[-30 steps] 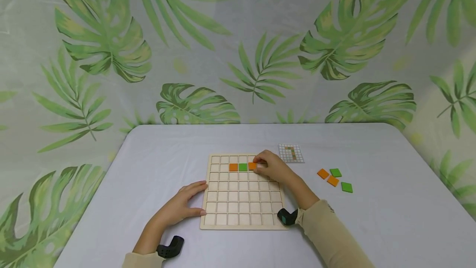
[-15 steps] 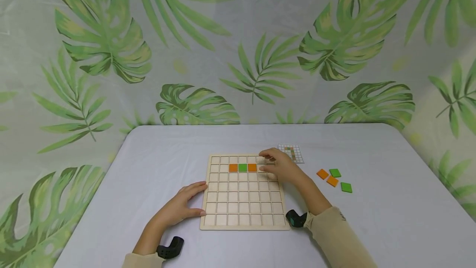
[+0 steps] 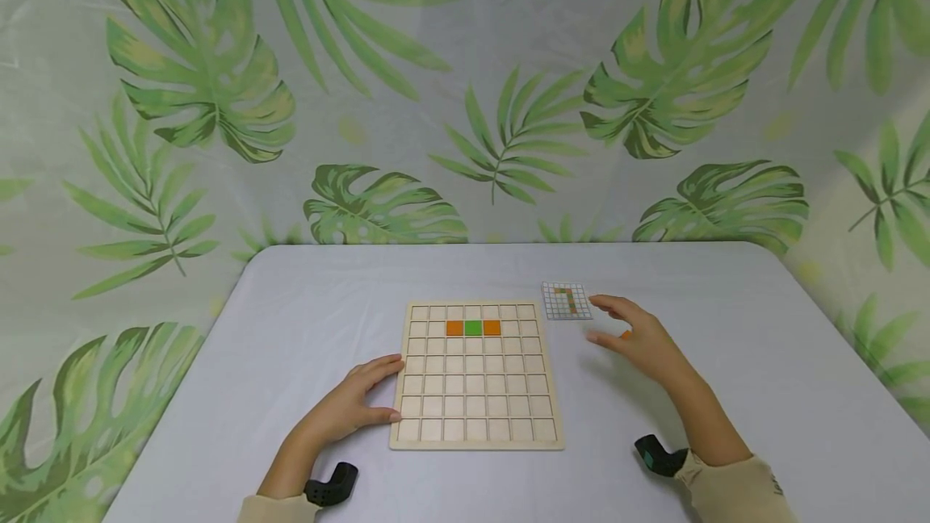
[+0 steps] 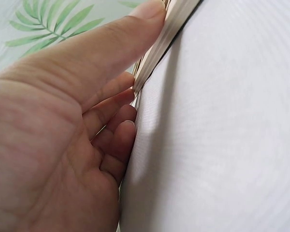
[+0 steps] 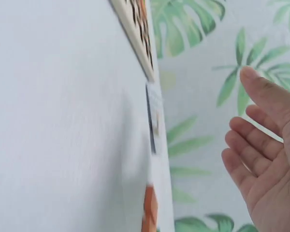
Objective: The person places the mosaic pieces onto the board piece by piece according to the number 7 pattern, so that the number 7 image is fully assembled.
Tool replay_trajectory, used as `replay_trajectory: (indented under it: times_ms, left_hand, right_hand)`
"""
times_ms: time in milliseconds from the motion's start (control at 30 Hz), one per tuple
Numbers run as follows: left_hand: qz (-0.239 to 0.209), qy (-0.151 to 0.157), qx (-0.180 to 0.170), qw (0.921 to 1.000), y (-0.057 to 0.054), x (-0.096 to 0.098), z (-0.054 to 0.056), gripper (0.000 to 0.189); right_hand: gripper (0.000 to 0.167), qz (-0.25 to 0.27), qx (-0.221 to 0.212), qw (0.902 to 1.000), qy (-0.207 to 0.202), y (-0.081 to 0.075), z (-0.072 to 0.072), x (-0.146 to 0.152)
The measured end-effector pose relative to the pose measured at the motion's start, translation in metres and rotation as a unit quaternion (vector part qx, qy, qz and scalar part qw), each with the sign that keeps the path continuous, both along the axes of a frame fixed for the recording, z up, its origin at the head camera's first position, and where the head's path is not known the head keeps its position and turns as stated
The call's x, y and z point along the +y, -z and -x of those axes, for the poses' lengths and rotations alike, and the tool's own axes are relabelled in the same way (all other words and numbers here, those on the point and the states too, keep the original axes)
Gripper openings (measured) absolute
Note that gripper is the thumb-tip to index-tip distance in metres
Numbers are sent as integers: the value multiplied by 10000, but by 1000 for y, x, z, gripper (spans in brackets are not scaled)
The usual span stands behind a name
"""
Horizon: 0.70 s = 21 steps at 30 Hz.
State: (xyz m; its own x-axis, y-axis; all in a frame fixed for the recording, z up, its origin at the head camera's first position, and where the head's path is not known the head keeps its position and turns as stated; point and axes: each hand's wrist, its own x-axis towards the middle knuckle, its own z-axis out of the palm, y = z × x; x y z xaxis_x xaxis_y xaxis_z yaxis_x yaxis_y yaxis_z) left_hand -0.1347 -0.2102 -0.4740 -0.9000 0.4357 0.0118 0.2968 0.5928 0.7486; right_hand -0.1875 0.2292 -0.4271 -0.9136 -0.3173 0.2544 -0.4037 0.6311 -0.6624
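Observation:
A wooden grid board (image 3: 475,394) lies on the table with three tiles in a row in its second row from the top: an orange tile (image 3: 454,328), a green tile (image 3: 473,328) and another orange tile (image 3: 492,328). My left hand (image 3: 356,403) touches the board's left edge with thumb and fingertips, also seen close up in the left wrist view. Off the board to the right, my right hand (image 3: 643,341) is in the air with thumb and fingers apart, holding nothing. It covers the loose tiles; only a bit of an orange tile (image 3: 626,335) shows beside it.
A small pattern card (image 3: 567,301) printed with a coloured grid lies beyond the board's upper right corner, left of my right hand's fingertips. Behind the white table (image 3: 349,273) hangs a cloth (image 3: 508,39) with a green leaf print.
My right hand has let go of the orange tile, which stays in the board's row. It has moved right, off the board and over the loose tiles. My left hand has kept its place.

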Motion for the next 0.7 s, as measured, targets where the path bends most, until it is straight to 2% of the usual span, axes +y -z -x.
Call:
replay_trajectory:
  times_ms: [233, 333, 533, 700]
  left_hand:
    - [6, -14, -12, 10000, 0, 0, -1, 76]
    - [-1, -2, -3, 10000, 1, -1, -1, 75]
    - [1, 5, 18, 10000, 0, 0, -2, 74]
    - [40, -4, 20, 10000, -1, 0, -1, 75]
  right_hand:
    - [57, -182, -88, 9990, 409, 5, -24, 47]
    - [58, -315, -347, 9973, 573, 10, -31, 62]
    - [63, -511, -1088, 9885, 922, 21, -39, 84]
    - [56, -659, -1015, 9876, 995, 32, -41, 95]
